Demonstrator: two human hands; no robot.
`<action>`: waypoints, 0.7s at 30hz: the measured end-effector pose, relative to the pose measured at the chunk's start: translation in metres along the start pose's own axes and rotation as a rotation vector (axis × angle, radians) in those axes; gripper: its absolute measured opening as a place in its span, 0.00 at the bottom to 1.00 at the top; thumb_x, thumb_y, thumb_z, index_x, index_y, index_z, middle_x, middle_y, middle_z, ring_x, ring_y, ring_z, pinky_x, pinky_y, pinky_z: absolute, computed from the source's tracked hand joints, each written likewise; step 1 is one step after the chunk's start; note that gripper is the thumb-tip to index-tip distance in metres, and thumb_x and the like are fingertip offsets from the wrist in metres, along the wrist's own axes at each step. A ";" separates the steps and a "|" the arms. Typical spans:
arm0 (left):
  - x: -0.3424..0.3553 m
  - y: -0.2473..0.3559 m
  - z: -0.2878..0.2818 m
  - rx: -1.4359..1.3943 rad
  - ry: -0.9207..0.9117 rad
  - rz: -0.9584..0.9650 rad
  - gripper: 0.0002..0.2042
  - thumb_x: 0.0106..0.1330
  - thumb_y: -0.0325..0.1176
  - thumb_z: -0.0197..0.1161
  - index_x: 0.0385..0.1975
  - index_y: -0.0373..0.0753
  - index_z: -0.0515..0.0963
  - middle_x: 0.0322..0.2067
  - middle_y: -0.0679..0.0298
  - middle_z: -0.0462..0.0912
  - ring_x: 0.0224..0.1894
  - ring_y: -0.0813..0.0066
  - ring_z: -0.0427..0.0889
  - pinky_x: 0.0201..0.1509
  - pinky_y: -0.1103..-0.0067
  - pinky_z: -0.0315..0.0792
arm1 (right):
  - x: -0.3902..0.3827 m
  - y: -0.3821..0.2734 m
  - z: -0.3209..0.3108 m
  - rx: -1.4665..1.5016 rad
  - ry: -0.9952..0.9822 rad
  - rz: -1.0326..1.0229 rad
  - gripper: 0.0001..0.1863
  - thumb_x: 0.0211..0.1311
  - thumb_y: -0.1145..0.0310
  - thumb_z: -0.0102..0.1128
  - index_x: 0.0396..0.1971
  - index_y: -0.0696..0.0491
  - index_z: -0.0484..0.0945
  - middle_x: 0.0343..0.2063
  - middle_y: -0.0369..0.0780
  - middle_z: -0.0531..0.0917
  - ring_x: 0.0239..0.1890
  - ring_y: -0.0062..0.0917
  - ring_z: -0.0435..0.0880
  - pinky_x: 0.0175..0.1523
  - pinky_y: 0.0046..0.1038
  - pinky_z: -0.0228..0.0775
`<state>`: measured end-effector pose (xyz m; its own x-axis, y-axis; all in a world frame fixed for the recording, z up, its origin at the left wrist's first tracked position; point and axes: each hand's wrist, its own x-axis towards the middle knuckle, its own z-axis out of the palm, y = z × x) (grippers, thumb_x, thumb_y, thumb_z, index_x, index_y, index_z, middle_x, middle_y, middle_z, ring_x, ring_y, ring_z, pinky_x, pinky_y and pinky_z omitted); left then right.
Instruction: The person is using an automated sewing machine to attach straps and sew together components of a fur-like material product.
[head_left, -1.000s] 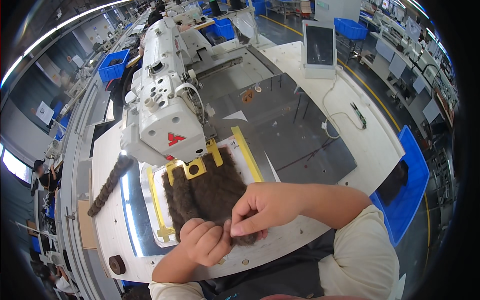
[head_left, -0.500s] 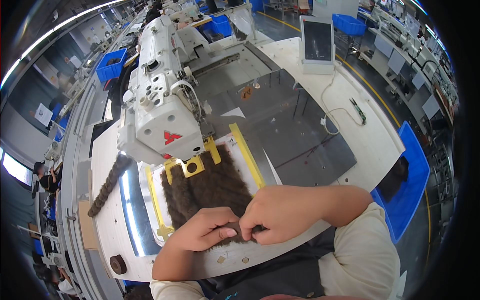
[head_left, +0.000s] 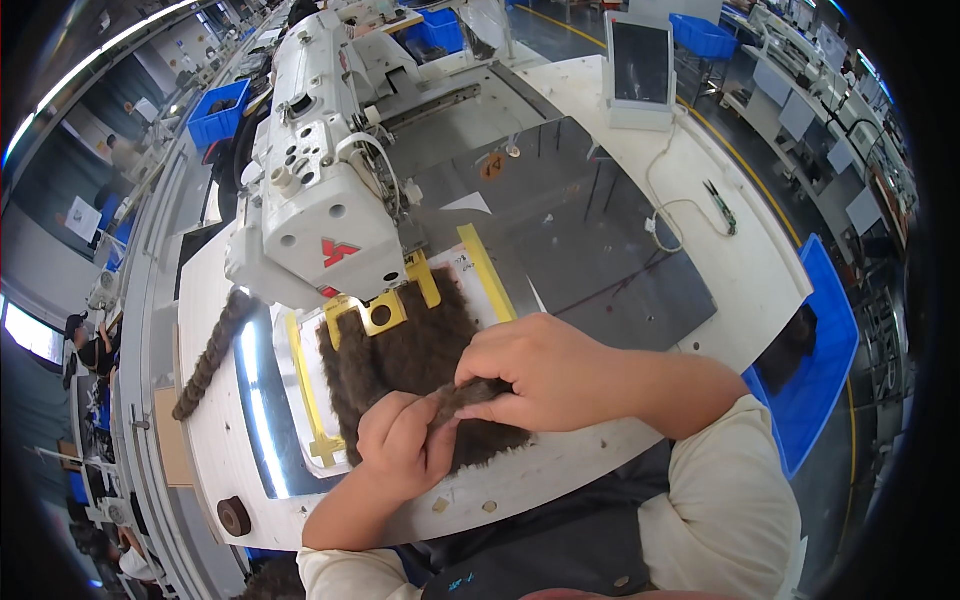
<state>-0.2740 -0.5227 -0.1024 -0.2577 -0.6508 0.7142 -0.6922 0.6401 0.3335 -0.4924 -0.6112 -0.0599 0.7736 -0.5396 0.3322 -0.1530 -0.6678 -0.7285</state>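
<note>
A brown plush fabric piece (head_left: 400,360) lies under the head of a white sewing machine (head_left: 325,220), its far end beneath a yellow clamp (head_left: 382,313). Yellow strips (head_left: 487,270) border the white sheet under the plush. Over the near part of the fabric, my left hand (head_left: 405,440) and my right hand (head_left: 535,372) are close together. Both pinch a narrow strip or fold of brown plush (head_left: 468,395) between thumbs and fingers. Whether this strip is separate from the larger piece, I cannot tell.
A braided brown plush strip (head_left: 213,362) lies left of the machine, with a brown roll (head_left: 234,516) nearer me. Thread snips (head_left: 720,208) and a screen (head_left: 641,70) are on the right of the table. A blue bin (head_left: 825,350) stands beyond the right edge.
Both hands have risen off the near edge of the plush, the right one moving farther away from me. A brown strip or fold now shows between their fingers.
</note>
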 end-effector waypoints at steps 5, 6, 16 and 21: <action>0.005 -0.007 -0.010 -0.288 -0.259 -0.171 0.11 0.50 0.23 0.75 0.29 0.34 0.78 0.24 0.58 0.80 0.22 0.64 0.78 0.24 0.73 0.71 | 0.000 -0.005 -0.007 0.050 -0.088 0.017 0.12 0.59 0.65 0.73 0.33 0.57 0.82 0.31 0.44 0.81 0.37 0.43 0.83 0.41 0.41 0.73; 0.006 -0.009 -0.011 -0.408 -0.374 -0.224 0.10 0.51 0.23 0.76 0.28 0.35 0.78 0.24 0.58 0.79 0.22 0.64 0.78 0.23 0.74 0.70 | -0.001 -0.004 -0.007 0.066 -0.101 -0.004 0.11 0.58 0.66 0.73 0.33 0.57 0.81 0.31 0.43 0.81 0.36 0.43 0.82 0.40 0.41 0.73; 0.002 -0.017 -0.002 -0.262 -0.099 -0.094 0.09 0.54 0.24 0.73 0.34 0.34 0.83 0.24 0.58 0.80 0.23 0.63 0.81 0.26 0.74 0.75 | 0.006 0.000 -0.002 0.073 0.029 -0.056 0.12 0.50 0.74 0.77 0.35 0.53 0.84 0.30 0.39 0.82 0.32 0.36 0.83 0.36 0.33 0.74; 0.000 -0.011 -0.003 -0.161 -0.017 -0.153 0.13 0.50 0.21 0.71 0.37 0.32 0.85 0.24 0.58 0.79 0.23 0.63 0.81 0.26 0.75 0.75 | 0.008 0.007 0.001 0.070 0.103 -0.062 0.16 0.45 0.77 0.79 0.36 0.53 0.86 0.32 0.38 0.83 0.33 0.32 0.85 0.37 0.30 0.76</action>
<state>-0.2647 -0.5285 -0.1038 -0.1704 -0.7511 0.6378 -0.6080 0.5895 0.5318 -0.4867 -0.6199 -0.0627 0.7121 -0.5510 0.4351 -0.0607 -0.6657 -0.7437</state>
